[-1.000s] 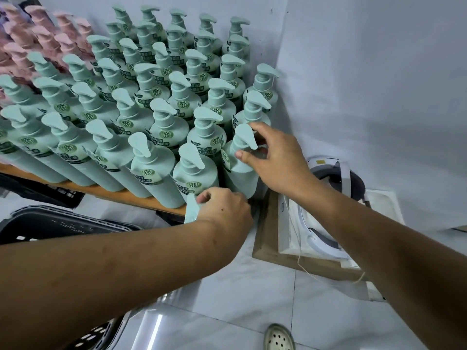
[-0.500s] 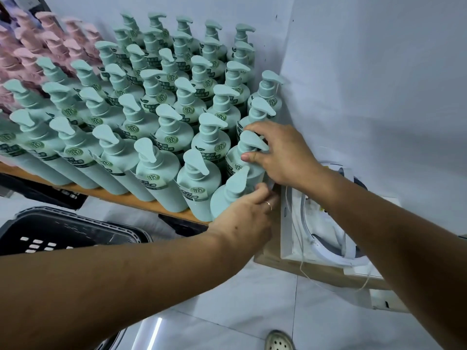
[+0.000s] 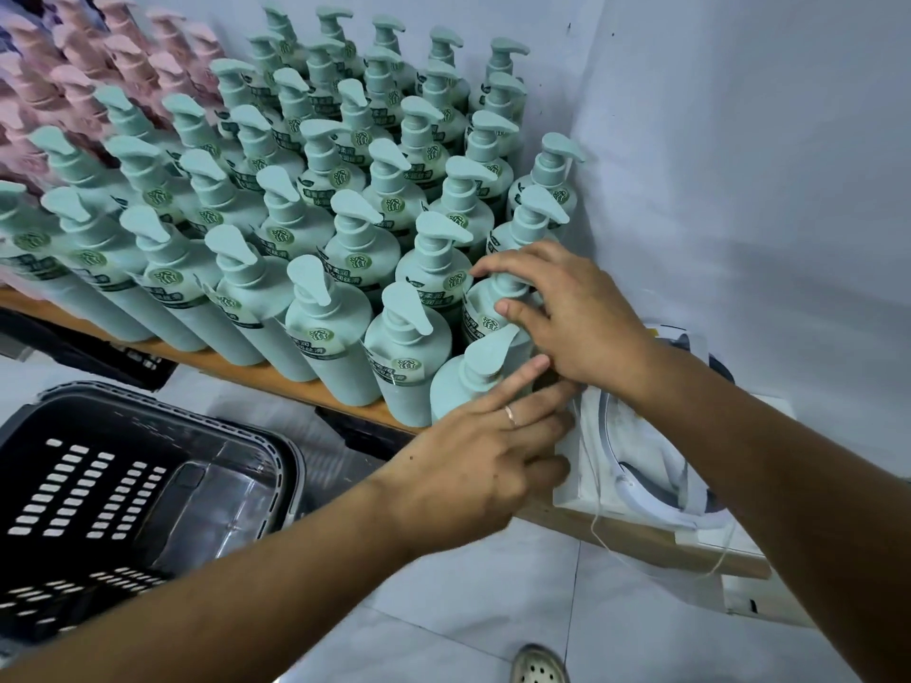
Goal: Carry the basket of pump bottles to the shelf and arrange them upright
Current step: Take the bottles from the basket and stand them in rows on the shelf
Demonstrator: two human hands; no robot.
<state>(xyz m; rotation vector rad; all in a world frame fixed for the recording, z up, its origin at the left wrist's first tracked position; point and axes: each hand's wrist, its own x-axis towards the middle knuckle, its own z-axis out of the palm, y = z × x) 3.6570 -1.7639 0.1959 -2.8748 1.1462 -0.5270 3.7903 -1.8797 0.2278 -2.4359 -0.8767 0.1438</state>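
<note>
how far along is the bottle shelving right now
Done: rows of green pump bottles stand upright on the wooden shelf, and the visible part of the black basket holds none. In hand: the right hand grips the pump neck of the second bottle in the end row, while the left hand touches the front corner bottle with straight fingers. Left: probably just squaring up these two.

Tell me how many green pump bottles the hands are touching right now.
2. The front row's rightmost bottle, touched by the left hand, and the bottle directly behind it, pinched at the neck by the right hand. Other contact may be hidden.
</note>
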